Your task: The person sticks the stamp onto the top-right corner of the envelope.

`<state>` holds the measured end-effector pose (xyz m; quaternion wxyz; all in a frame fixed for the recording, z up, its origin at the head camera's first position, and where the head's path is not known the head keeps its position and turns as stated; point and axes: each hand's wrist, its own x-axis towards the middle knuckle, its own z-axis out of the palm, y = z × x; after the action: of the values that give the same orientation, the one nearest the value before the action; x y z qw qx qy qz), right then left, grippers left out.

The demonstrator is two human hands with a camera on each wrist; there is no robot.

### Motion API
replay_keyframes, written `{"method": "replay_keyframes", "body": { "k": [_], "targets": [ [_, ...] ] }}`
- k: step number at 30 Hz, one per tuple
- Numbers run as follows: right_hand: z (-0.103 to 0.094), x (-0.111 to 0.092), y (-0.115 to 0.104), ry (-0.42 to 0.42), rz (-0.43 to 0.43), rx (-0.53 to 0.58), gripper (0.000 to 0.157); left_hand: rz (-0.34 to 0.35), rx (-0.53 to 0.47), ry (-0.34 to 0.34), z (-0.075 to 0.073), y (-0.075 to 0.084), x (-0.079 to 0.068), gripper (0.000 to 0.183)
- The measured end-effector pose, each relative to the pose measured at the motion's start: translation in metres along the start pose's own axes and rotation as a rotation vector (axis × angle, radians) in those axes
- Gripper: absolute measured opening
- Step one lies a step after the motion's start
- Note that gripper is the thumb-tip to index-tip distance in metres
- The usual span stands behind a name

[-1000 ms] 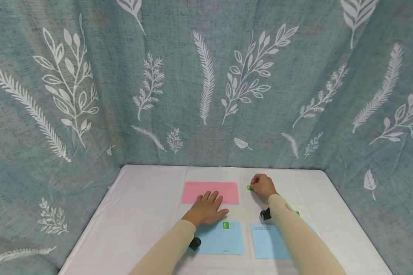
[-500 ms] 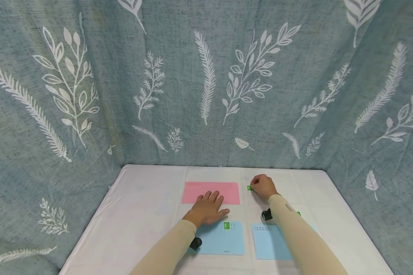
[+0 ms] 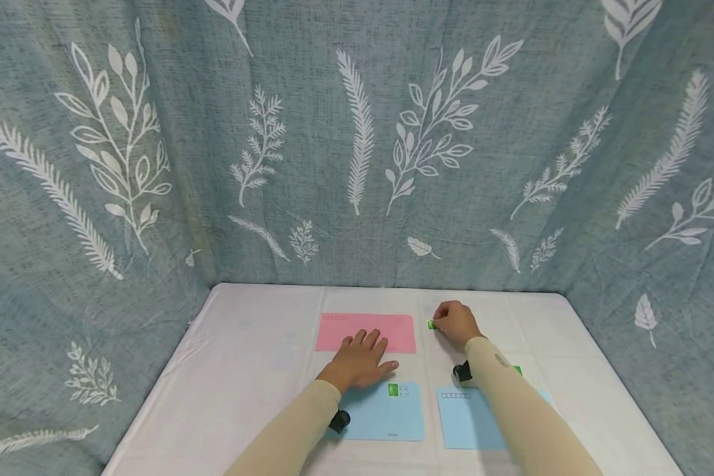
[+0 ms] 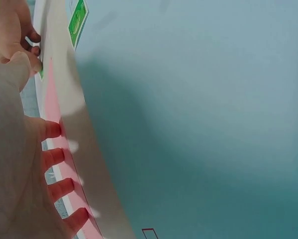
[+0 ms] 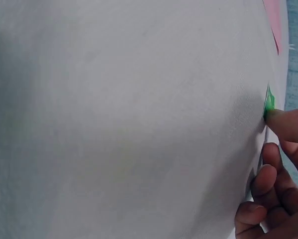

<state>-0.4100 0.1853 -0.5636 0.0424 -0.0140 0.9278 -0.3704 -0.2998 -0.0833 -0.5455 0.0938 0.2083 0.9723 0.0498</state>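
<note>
My left hand (image 3: 357,367) lies with straight, spread fingers over the near edge of a pink envelope (image 3: 333,334); in the left wrist view its fingertips rest on the pink paper (image 4: 53,99). To the right, my right hand (image 3: 455,324) pinches a small green postage stamp (image 3: 431,324) by the thumb and a finger, close over the white cloth. The right wrist view has the thumb against the stamp (image 5: 269,102), its lower part hidden. Under the left wrist, a blue envelope (image 3: 387,420) carries a green stamp (image 3: 393,390) near its upper right corner.
A second blue envelope (image 3: 467,426) lies front right, partly beneath the right sleeve (image 3: 514,403). Some green (image 3: 518,370) shows beside that sleeve. White cloth (image 3: 244,363) covers the table, and a patterned curtain (image 3: 321,165) hangs behind and at both sides.
</note>
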Motion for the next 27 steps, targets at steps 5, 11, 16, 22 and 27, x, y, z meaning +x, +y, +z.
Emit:
{"method": "replay_keyframes", "body": {
  "k": [5, 11, 16, 22, 27],
  "targets": [
    [-0.003, 0.0, -0.001, -0.008, 0.03, 0.044, 0.009, 0.008, 0.017, 0.011, 0.0, 0.0, 0.002, 0.075],
    [-0.005, 0.0, -0.001, -0.036, 0.023, 0.054, 0.005, 0.004, 0.042, 0.023, 0.001, -0.002, 0.004, 0.074],
    [-0.006, 0.0, -0.006, -0.046, 0.003, 0.036, 0.003, 0.014, 0.041, 0.014, -0.004, -0.004, 0.006, 0.074],
    [-0.006, -0.002, -0.011, -0.061, 0.009, 0.045, 0.006, 0.044, -0.014, -0.006, -0.004, -0.006, 0.005, 0.074],
    [-0.005, 0.0, -0.013, -0.074, 0.003, 0.072, 0.005, 0.048, -0.028, -0.001, -0.004, -0.005, 0.006, 0.072]
  ]
}}
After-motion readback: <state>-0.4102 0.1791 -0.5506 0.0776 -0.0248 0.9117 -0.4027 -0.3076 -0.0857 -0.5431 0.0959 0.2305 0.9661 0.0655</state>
